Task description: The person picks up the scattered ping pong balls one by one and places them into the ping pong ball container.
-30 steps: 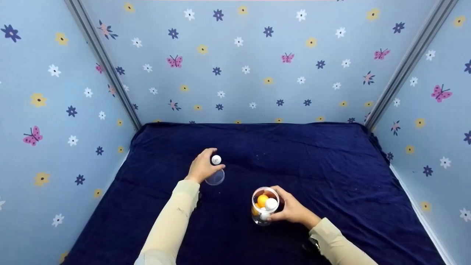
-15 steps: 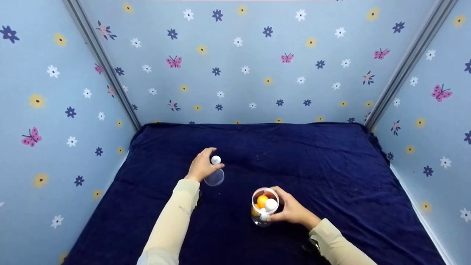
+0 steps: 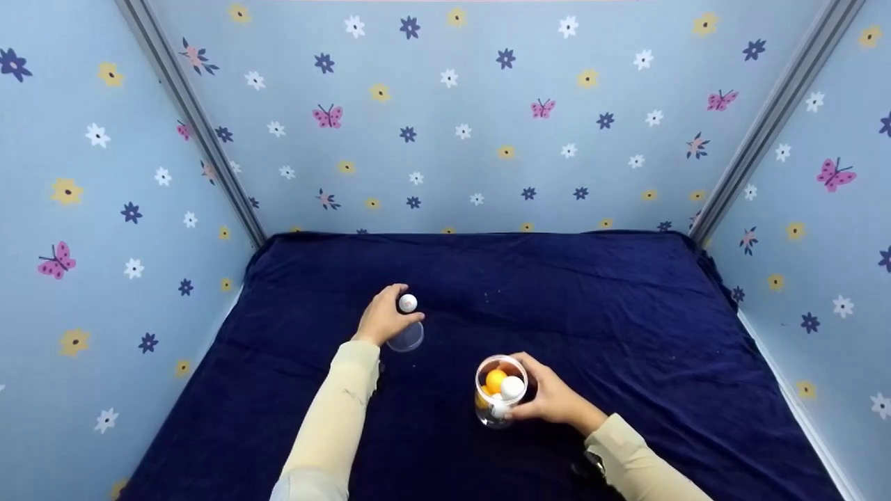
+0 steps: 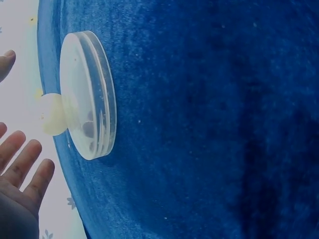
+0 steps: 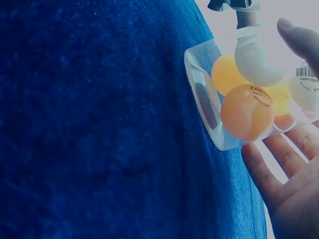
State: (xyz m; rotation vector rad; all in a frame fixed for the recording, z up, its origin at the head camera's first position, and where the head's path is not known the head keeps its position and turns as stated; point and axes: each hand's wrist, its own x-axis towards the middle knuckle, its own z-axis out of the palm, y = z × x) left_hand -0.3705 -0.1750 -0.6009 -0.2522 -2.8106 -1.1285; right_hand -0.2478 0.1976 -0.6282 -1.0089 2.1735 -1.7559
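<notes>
A white ping-pong ball (image 3: 408, 303) sits on the dark blue cloth, just beyond a clear round plastic lid (image 3: 406, 337). My left hand (image 3: 384, 317) reaches around the ball, thumb and forefinger spread on either side of it. In the left wrist view the fingers (image 4: 25, 164) are extended and apart from both the ball (image 4: 52, 114) and the lid (image 4: 84, 94). My right hand (image 3: 553, 393) grips a clear plastic jar (image 3: 495, 419) from its right side. Through its open top show orange ping-pong balls (image 3: 496, 380) and a white one (image 3: 512, 387); the right wrist view shows several balls inside.
The blue cloth (image 3: 592, 299) is slightly wrinkled and covers the work surface. Flower-patterned walls (image 3: 480, 104) stand at the back and both sides, with metal posts (image 3: 766, 118) at the corners.
My left hand has shifted very slightly towards me around the white ball. My right hand and the jar hold almost still.
</notes>
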